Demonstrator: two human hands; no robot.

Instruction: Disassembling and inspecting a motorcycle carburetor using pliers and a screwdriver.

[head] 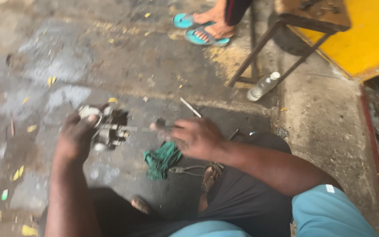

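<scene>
Workshop floor (pixel 110 48) of stained grey concrete, seen from above: a seated person's left hand (pixel 76 138) has its fingers wrapped around a greasy grey metal engine part (pixel 108 127), held above the floor in front of the knees. Right hand (pixel 196 137), blurred, pinches a thin dark tool (pixel 159 126) aimed at the part; whether it touches cannot be told. Beneath lie a crumpled green rag (pixel 161 159) and grey pliers (pixel 191 169). Farther off, a clear plastic bottle (pixel 263 86) lies beside a dark metal stool leg (pixel 255 55), near another person's feet in turquoise sandals (pixel 200 27).
</scene>
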